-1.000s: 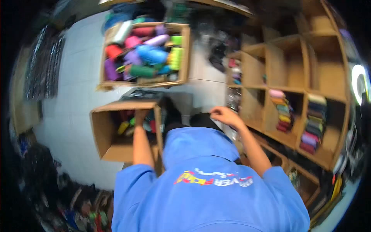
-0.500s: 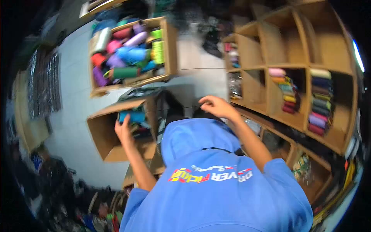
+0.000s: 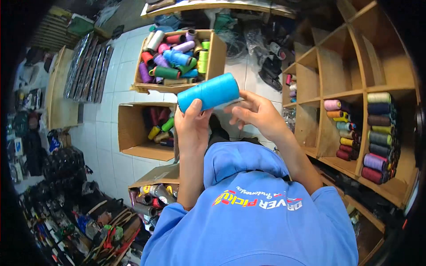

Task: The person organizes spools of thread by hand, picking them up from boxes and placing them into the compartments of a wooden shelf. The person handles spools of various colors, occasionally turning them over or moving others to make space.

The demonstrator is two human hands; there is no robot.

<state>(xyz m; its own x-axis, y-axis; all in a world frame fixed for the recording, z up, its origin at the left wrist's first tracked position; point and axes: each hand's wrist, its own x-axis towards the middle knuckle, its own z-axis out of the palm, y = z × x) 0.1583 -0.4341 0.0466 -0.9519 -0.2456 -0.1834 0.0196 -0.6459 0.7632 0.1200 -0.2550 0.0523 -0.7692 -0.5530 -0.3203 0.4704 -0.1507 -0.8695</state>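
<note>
A large blue thread spool [image 3: 208,91] lies tilted across my left hand [image 3: 193,126], its right end higher. The left thumb presses on the near side of the spool, and the other fingers are hidden beneath it. At the spool's right end is my right hand [image 3: 257,113], fingers bent and apart, one fingertip right at the edge. A pale, thin streak shows under the spool, close to the right fingers. Below and left of the spool stands an open cardboard box [image 3: 146,150] lying on its side, with red, green and yellow spools inside.
A full cardboard box of mixed spools [image 3: 217,57] stands ahead on the tiled floor [image 3: 104,133]. On the right, a wooden cubby shelf [image 3: 306,153] holds stacked spools. Another box [image 3: 155,175] with dark spools sits near my left elbow. Wrapped dark bundles [image 3: 88,68] lie at far left.
My left hand has lifted the blue spool out of the sideways box and brought it up in front of me. My right hand has come in close to the spool's right end.
</note>
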